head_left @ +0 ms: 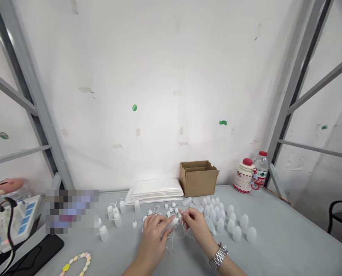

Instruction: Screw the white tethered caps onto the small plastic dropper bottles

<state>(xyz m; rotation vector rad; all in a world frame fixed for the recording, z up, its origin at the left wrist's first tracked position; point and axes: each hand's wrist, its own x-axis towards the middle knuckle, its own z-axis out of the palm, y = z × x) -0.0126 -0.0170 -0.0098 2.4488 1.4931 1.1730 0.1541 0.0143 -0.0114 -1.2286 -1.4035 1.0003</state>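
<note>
My left hand (155, 235) is closed around a small white squeeze bottle (175, 221), its capped end pointing right; the fingers hide most of its body. Against that end, my right hand (196, 224) pinches a thin white strap, its fingertips close together. Loose white straps (172, 243) with looped ends lie below and between the hands. Just beyond the fingers, white caps (166, 206) are scattered on the grey table. Several finished-looking bottles, one a white bottle (104, 233) with a cap, stand to the left.
Several frosted dome-shaped pieces (251, 234) stand right of my hands. Behind are a stack of white sheets (156, 189), a cardboard box (201, 182), a cream jar (243, 178) and a water bottle (261, 168). A phone (34, 257) and bead bracelet (87, 260) lie front left.
</note>
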